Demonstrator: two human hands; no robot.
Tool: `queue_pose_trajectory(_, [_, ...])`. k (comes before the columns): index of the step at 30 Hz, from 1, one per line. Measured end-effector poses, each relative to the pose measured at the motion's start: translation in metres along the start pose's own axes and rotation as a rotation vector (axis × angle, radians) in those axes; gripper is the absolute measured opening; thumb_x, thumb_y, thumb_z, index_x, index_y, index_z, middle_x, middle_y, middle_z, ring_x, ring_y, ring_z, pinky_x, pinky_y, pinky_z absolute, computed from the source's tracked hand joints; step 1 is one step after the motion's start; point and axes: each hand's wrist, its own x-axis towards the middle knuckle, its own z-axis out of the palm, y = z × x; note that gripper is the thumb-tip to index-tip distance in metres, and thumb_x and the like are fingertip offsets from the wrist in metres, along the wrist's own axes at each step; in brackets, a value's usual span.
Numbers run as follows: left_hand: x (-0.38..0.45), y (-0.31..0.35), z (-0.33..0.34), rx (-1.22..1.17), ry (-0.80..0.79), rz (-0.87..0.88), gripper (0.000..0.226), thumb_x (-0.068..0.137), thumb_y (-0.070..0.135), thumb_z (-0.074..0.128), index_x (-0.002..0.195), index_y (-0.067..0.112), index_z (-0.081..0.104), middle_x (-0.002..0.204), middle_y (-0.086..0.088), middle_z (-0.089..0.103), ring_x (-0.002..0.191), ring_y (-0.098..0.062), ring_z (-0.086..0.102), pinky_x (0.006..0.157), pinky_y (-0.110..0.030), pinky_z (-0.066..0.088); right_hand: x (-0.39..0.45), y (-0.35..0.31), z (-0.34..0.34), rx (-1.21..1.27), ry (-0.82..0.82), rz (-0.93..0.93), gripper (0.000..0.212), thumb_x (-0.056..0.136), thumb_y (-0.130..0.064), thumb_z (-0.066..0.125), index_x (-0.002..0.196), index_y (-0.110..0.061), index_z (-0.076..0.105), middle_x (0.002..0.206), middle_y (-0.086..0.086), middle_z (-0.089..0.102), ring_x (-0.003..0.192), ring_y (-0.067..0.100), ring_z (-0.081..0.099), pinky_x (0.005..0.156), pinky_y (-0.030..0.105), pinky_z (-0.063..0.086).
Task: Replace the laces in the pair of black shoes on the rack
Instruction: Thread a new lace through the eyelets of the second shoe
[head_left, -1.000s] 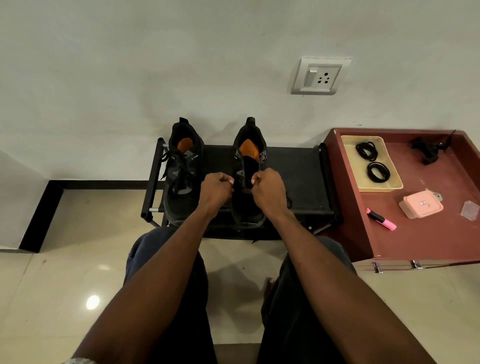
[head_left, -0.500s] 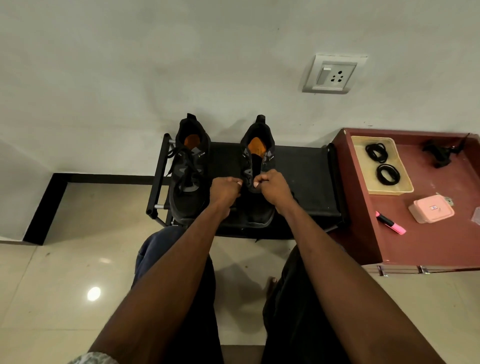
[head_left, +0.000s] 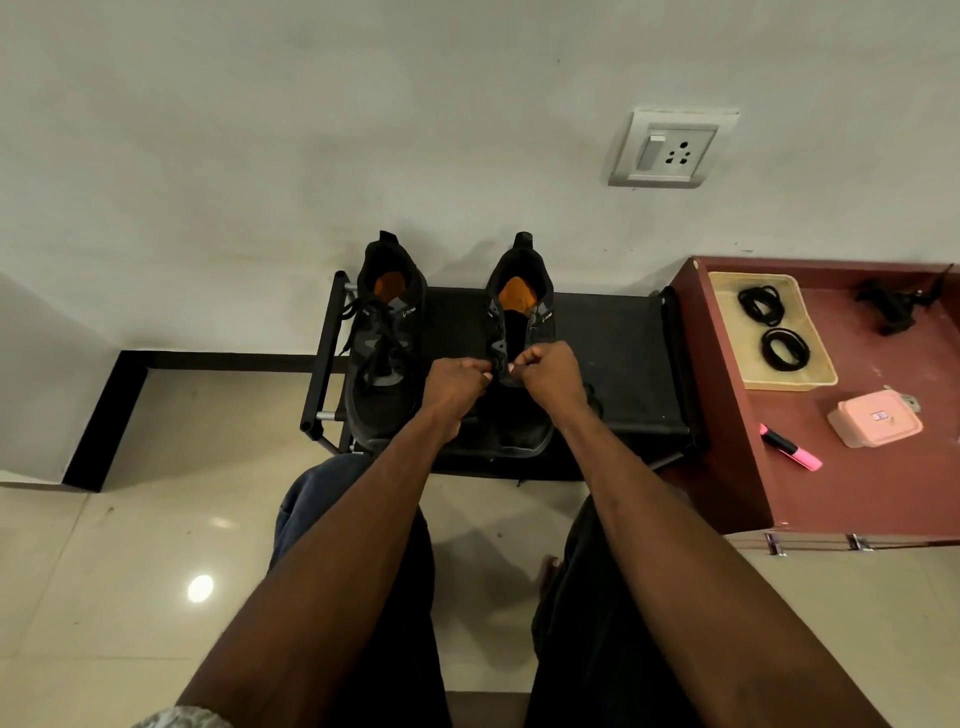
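My left grip (head_left: 457, 379) and right grip (head_left: 550, 374) both pinch the lace area of the right black fabric shoe (head_left: 519, 364) on the black metal rack (head_left: 613, 353); the laced shoe (head_left: 384, 358) sits just left.

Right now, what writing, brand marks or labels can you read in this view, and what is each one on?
Left shoe, tongue: small white brand mark, too small to read.
Right shoe, side of the collar: small white mark, too small to read.
Pink box, lid: small white label with dark print, too blurred to read.
Wall socket: no writing visible.
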Motion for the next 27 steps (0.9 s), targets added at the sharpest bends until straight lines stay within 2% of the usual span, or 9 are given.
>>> queue_pose_trajectory(2, [-0.001, -0.002, -0.002, 0.016, 0.002, -0.008, 0.030, 0.091, -0.002, 0.061, 0.118, 0.006, 0.071, 0.105, -0.006, 0.072, 0.089, -0.011, 0.064, 0.070, -0.016, 0.049, 0.004, 0.005, 0.003, 0.005, -0.013, 0.032, 0.035, 0.085, -0.007, 0.072, 0.055, -0.024, 0.066, 0.078, 0.005, 0.070, 0.082, 0.020, 0.066, 0.080, 0.036, 0.057])
queue_pose_trajectory(5, [0.000, -0.004, -0.002, 0.014, 0.000, -0.005, 0.035, 0.089, -0.004, 0.062, 0.122, 0.005, 0.068, 0.112, -0.008, 0.071, 0.097, -0.013, 0.064, 0.070, -0.014, 0.048, 0.015, 0.017, 0.010, -0.008, -0.072, 0.128, 0.021, 0.079, -0.025, 0.070, 0.065, -0.040, 0.074, 0.108, 0.010, 0.067, 0.105, 0.032, 0.062, 0.094, 0.045, 0.054])
queue_pose_trajectory(7, [0.000, -0.003, -0.002, 0.009, -0.003, 0.002, 0.035, 0.088, -0.005, 0.063, 0.122, 0.005, 0.068, 0.111, -0.008, 0.071, 0.097, -0.013, 0.065, 0.073, -0.015, 0.049, 0.027, 0.031, 0.016, 0.021, -0.115, 0.153, 0.019, 0.074, -0.028, 0.065, 0.071, -0.043, 0.075, 0.115, 0.011, 0.066, 0.113, 0.035, 0.059, 0.100, 0.047, 0.050])
queue_pose_trajectory(12, [-0.003, -0.006, -0.002, -0.028, -0.047, 0.111, 0.022, 0.088, 0.010, 0.073, 0.110, 0.009, 0.074, 0.093, -0.001, 0.074, 0.080, -0.006, 0.067, 0.068, -0.015, 0.051, 0.007, 0.008, -0.002, 0.178, -0.155, 0.193, 0.027, 0.083, -0.010, 0.068, 0.063, -0.026, 0.076, 0.086, 0.001, 0.072, 0.115, 0.029, 0.061, 0.109, 0.044, 0.045])
queue_pose_trajectory(15, [0.000, -0.011, 0.002, 0.068, 0.040, 0.197, 0.010, 0.088, 0.016, 0.074, 0.098, 0.014, 0.077, 0.087, 0.002, 0.075, 0.081, -0.010, 0.071, 0.073, -0.025, 0.057, 0.001, 0.001, -0.007, 0.180, -0.174, 0.168, 0.024, 0.084, -0.006, 0.066, 0.071, -0.021, 0.078, 0.085, 0.001, 0.075, 0.109, 0.024, 0.064, 0.108, 0.041, 0.046])
queue_pose_trajectory(18, [0.002, -0.011, 0.006, 0.130, 0.081, 0.217, 0.007, 0.092, 0.017, 0.070, 0.090, 0.014, 0.076, 0.085, 0.000, 0.074, 0.083, -0.013, 0.070, 0.075, -0.029, 0.058, -0.001, -0.004, -0.014, 0.130, -0.170, 0.122, 0.027, 0.089, -0.001, 0.058, 0.093, -0.015, 0.080, 0.102, 0.008, 0.073, 0.104, 0.021, 0.065, 0.088, 0.026, 0.054])
queue_pose_trajectory(21, [0.000, -0.007, 0.008, 0.135, 0.084, 0.211, 0.008, 0.096, 0.015, 0.063, 0.095, 0.010, 0.070, 0.089, -0.002, 0.070, 0.085, -0.015, 0.067, 0.074, -0.028, 0.056, 0.000, -0.002, -0.022, -0.094, 0.012, -0.054, 0.035, 0.093, -0.005, 0.054, 0.111, -0.026, 0.075, 0.129, 0.006, 0.046, 0.119, 0.021, 0.044, 0.102, 0.026, 0.042])
queue_pose_trajectory(25, [-0.009, 0.014, -0.002, -0.407, -0.052, 0.071, 0.009, 0.101, 0.004, 0.047, 0.106, 0.005, 0.055, 0.106, -0.017, 0.072, 0.103, -0.027, 0.071, 0.094, -0.040, 0.057, -0.002, -0.003, -0.030, -0.094, -0.051, -0.102, 0.048, 0.093, 0.005, 0.045, 0.128, -0.019, 0.068, 0.132, 0.011, 0.048, 0.107, 0.025, 0.055, 0.085, 0.027, 0.048])
queue_pose_trajectory(27, [-0.017, 0.027, -0.016, -0.630, -0.186, 0.034, 0.010, 0.102, 0.002, 0.041, 0.103, 0.006, 0.050, 0.102, -0.023, 0.073, 0.103, -0.035, 0.071, 0.095, -0.046, 0.056, -0.004, -0.005, -0.036, -0.070, -0.069, -0.086, 0.053, 0.091, 0.006, 0.042, 0.129, -0.020, 0.067, 0.130, 0.008, 0.051, 0.108, 0.024, 0.057, 0.087, 0.029, 0.051])
